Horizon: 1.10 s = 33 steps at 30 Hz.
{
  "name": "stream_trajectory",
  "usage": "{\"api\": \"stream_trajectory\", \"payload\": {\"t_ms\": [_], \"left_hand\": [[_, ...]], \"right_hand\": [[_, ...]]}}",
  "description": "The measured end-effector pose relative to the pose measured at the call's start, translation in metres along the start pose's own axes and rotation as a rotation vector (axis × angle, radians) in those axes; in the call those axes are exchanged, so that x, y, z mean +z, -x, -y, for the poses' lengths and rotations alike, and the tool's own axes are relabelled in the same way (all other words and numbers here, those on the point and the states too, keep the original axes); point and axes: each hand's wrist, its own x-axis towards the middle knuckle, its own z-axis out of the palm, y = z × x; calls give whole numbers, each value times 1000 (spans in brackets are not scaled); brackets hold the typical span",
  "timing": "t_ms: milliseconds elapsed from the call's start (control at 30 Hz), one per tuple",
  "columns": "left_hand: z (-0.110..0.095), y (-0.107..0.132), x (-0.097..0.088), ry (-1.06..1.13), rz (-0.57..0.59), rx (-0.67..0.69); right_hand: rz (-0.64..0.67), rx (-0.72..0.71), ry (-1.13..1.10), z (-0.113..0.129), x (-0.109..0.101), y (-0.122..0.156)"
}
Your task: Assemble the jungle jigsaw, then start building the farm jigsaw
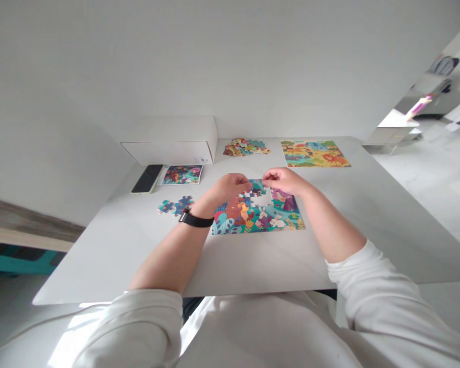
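Note:
A partly assembled jigsaw puzzle (235,214) of rabbits, a fox and a bear lies on the table in front of me. A gap (262,199) in its upper middle shows the white tabletop. My left hand (233,186), a black band on its wrist, is over the puzzle's upper left, fingers curled and closed. My right hand (284,181) is at the upper right edge, thumb and fingers pinched together. Whatever either hand pinches is too small and covered to make out. Left of my left forearm lie several loose blue puzzle pieces (172,206).
A white box (168,152) stands against the wall at the back left. Before it lie a phone (147,178) and a small picture card (182,175). At the back are a heap of mixed puzzle pieces (246,147) and a finished animal puzzle (315,154) with a lion.

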Motion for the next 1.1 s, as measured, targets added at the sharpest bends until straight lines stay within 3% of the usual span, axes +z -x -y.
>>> {"api": "stream_trajectory", "payload": {"t_ms": [400, 633, 1100], "left_hand": [[13, -5, 17, -202, 46, 19], [26, -9, 21, -253, 96, 136], [21, -2, 28, -343, 190, 157]], "right_hand": [[82, 140, 237, -18, -10, -6], [179, 244, 440, -17, -11, -3], [231, 318, 500, -15, -5, -2]]}}
